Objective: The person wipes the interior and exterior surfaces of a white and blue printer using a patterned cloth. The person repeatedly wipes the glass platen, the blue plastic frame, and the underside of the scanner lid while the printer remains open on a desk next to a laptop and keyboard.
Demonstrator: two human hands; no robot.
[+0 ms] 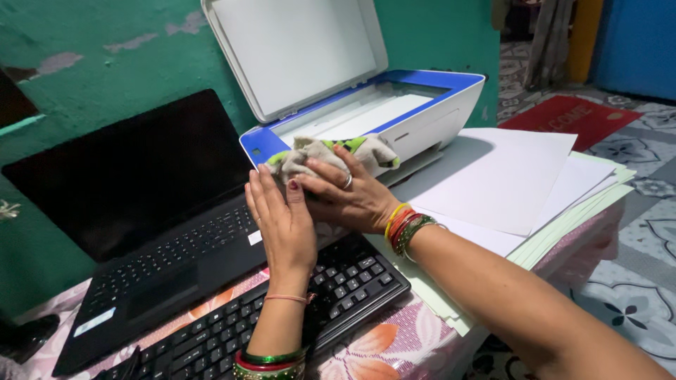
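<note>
Your right hand (348, 200) has its grip pressed flat over a crumpled whitish cloth with green patches (331, 155), fingers spread on top of it rather than curled tight, holding it against the front corner of the white and blue printer (422, 116) near the middle of the frame. Your left hand (282, 225) is open, palm flat, holding nothing, resting just beside the cloth at the printer's left edge. The scanner lid (296, 49) stands up at the top centre, so the glass is exposed. I'd say keep the pressure light and wipe along the blue rim in one direction instead of scrubbing, and let the flat hand steady the body so it doesn't slide on the table (401, 341). The black laptop (134, 204) sits left of the printer with a separate black keyboard (282, 317) under your forearms at the bottom, so watch your wrists and bangles on those keys. The stack of white paper (507, 183) lies right of centre, touching the printer, so probably keep the cloth from dragging dust onto it.
</note>
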